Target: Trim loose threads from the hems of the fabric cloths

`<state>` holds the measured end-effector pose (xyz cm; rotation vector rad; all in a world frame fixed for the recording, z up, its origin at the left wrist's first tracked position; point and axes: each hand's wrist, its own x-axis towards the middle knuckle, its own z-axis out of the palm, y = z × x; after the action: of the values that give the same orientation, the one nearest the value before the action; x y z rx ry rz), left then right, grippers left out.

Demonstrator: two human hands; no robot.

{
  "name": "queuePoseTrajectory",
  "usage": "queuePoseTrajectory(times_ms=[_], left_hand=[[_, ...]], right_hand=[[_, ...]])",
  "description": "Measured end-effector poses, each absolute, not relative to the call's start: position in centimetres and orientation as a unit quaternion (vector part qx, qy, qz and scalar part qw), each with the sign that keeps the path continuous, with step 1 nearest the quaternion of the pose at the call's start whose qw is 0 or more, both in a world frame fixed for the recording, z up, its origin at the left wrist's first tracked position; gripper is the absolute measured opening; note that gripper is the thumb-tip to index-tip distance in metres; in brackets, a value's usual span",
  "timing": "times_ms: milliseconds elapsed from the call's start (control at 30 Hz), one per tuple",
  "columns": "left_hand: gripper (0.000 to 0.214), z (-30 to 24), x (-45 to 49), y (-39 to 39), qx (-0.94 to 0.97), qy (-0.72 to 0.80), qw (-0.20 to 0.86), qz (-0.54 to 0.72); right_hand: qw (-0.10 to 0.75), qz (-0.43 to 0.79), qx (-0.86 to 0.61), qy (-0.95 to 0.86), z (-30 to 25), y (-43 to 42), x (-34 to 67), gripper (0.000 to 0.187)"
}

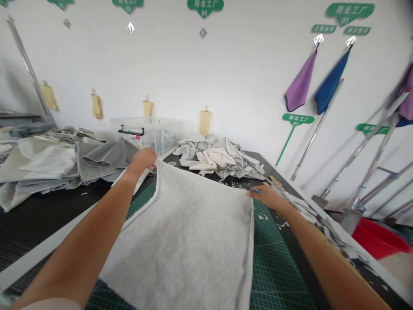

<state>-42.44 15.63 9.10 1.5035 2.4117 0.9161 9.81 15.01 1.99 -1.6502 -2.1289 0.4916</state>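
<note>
A light grey fleecy cloth point(193, 232) with folded-over side edges hangs stretched between my hands, its lower part spread over the green cutting mat point(274, 262). The far left corner is pinched in the fingers of my left hand point(145, 159). My right hand point(266, 197) grips the far right corner. In that same hand is a small blue-handled tool point(254, 189) with a thin metal tip; whether it is snips or tweezers I cannot tell. Beyond the cloth lies a heap of crumpled grey and white cloths point(222, 157).
Stacked grey cloths point(54, 163) cover the table's left side. A clear plastic box point(164, 133) stands by the wall. Fabric strips point(303, 209) and white scraps lie along the right edge. A red basin point(380, 239) and long-handled tools point(318, 129) are at the right.
</note>
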Motion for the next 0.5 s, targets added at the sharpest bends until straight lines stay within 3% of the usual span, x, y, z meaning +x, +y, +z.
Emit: queuePoseTrajectory(times_ms=[167, 367, 500], left_hand=[[0.031, 5.2, -38.1, 17.3, 0.563, 0.800, -0.022, 0.208], [0.023, 2.6, -26.3, 17.0, 0.802, 0.549, 0.154, 0.178], [0.024, 0.1, -17.6, 15.2, 0.876, 0.411, 0.136, 0.214]], right_hand=[[0.180, 0.144, -0.654, -0.721, -3.2, 16.4, 10.5, 0.031], [0.153, 0.097, -0.721, -0.669, -5.3, 14.9, 11.2, 0.050], [0.146, 0.071, -0.743, -0.650, -5.3, 13.8, 11.0, 0.055]])
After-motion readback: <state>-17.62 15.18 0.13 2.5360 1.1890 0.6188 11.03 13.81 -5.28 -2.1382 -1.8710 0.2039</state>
